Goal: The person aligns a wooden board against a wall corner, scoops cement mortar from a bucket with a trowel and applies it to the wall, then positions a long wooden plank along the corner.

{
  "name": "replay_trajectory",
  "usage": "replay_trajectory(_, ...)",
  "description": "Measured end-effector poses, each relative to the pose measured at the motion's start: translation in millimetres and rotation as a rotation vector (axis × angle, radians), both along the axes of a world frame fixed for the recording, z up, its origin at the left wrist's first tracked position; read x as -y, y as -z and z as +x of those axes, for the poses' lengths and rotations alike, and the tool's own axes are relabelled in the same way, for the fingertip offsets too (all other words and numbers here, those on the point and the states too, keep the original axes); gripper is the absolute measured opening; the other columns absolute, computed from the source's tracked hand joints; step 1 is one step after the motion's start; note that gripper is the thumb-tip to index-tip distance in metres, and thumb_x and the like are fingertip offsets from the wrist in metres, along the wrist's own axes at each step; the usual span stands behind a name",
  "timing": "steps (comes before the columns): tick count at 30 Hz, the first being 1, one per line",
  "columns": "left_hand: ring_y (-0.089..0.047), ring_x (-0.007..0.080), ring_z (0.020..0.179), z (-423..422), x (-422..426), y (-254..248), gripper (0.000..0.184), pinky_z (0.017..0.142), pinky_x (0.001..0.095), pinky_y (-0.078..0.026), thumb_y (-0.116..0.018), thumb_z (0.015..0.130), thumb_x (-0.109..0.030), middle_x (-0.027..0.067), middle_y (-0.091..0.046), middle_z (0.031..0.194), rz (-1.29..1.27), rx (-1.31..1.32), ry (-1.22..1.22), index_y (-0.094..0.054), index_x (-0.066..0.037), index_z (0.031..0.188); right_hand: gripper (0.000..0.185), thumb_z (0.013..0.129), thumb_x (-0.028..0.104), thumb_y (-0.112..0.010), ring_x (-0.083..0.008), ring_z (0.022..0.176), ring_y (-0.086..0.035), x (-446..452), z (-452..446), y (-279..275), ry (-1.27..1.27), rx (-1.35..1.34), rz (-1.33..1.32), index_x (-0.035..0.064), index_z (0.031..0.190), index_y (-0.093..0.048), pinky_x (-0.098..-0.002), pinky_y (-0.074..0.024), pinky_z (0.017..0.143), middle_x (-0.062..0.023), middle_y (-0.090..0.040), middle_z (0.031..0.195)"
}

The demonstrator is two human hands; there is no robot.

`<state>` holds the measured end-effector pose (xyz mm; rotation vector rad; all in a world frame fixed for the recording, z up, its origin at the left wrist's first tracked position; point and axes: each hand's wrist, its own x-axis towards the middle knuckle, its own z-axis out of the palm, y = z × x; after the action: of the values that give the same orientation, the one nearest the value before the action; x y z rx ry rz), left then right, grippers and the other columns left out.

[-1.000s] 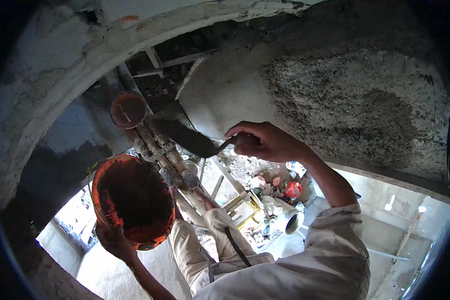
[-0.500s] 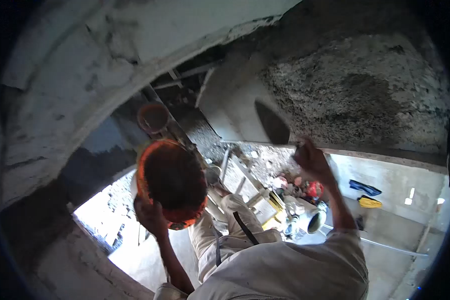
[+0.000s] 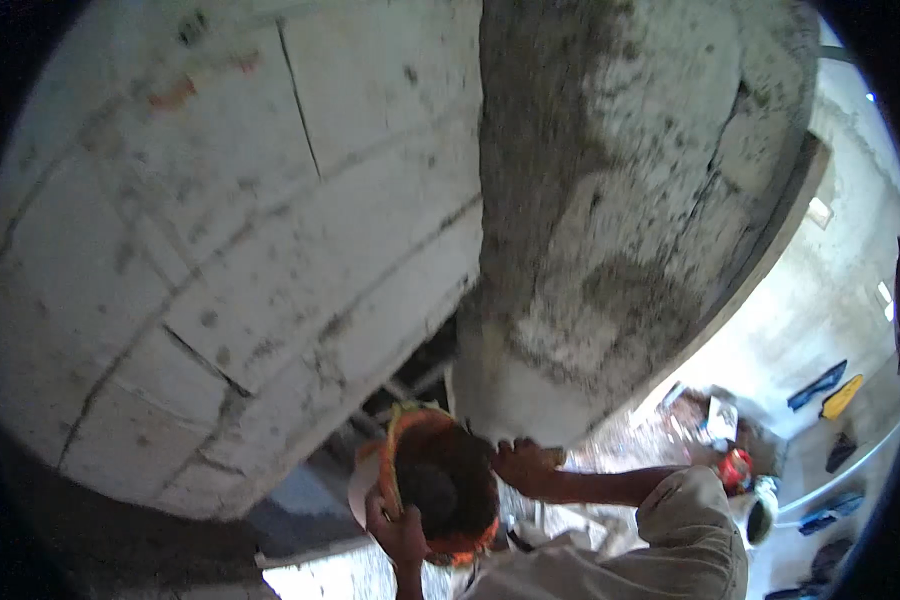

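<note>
An orange bucket (image 3: 395,450) with a mortar-crusted rim and dark, wet-looking mortar (image 3: 450,490) inside is tilted toward me at the lower middle. My left hand (image 3: 400,530) is closed on its near left rim, thumb over the edge. At the bucket's right rim, my right hand (image 3: 527,468) is wrapped around a trowel; the pale end of its handle (image 3: 553,457) sticks out beyond the fist. The blade points into the bucket and is mostly hidden against the dark inside.
A block wall (image 3: 270,250) with open joints fills the left. To its right is a wall face (image 3: 620,250) partly coated in wet mortar, with a board edge (image 3: 740,290) along it. Below lie a red object (image 3: 735,468), a pale container (image 3: 757,515) and dark and yellow cloths (image 3: 842,397).
My view has turned, showing more of the block wall. My right hand has brought the trowel from the rough wall face to the bucket, which my left hand still holds.
</note>
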<state>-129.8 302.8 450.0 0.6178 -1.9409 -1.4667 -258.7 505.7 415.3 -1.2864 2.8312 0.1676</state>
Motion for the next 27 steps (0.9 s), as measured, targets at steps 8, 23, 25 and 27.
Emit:
replay_trajectory(8, -0.031, 0.0203, 0.062, -22, -23, -23, 0.023, 0.06, 0.0286, -0.033, -0.057, 0.067, -0.002, 0.007, -0.041, 0.075, -0.229, -0.346, 0.042, -0.054, -0.007, 0.089, 0.033, 0.081, 0.014, -0.056, -0.0339, 0.078, -0.067, 16, 7, -44, -0.106, 0.188, 0.261, -0.0049, 0.109, -0.057, -0.0428, -0.055, 0.057, -0.0198, -0.065, 0.088)
replay_trajectory(23, -0.052, 0.0126, 0.076, 31, 2, -48, 0.027, 0.062, 0.0266, -0.045, -0.064, 0.061, 0.001, 0.0032, -0.053, 0.088, 0.389, 0.082, -0.153, -0.052, -0.003, 0.085, 0.02, 0.077, 0.024, -0.061, -0.0304, 0.073, -0.063, 13, 1, 26, -0.403, 0.666, -0.11, 0.0086, 0.089, -0.065, -0.0429, -0.0495, 0.068, -0.0144, -0.063, 0.077)
replay_trajectory(25, -0.049, 0.0105, 0.071, 43, 10, -41, 0.029, 0.057, 0.0253, -0.044, -0.065, 0.059, 0.003, -0.001, -0.047, 0.081, 0.433, -0.153, -0.23, -0.047, -0.008, 0.079, 0.032, 0.076, 0.027, -0.064, -0.0283, 0.08, -0.065, 24, -15, -51, -0.436, 0.726, 0.012, 0.0123, 0.104, -0.066, -0.044, -0.0503, 0.073, -0.0114, -0.067, 0.085)
replay_trajectory(27, -0.048, 0.0109, 0.071, 56, 11, -48, 0.029, 0.064, 0.026, -0.045, -0.066, 0.061, 0.001, -0.0017, -0.045, 0.08, 0.416, -0.129, -0.317, -0.049, -0.008, 0.082, 0.028, 0.08, 0.027, -0.061, -0.0305, 0.081, -0.065, 18, -41, -27, -0.617, 0.566, -0.27, 0.0117, 0.104, -0.064, -0.0423, -0.0517, 0.075, -0.0112, -0.068, 0.09)
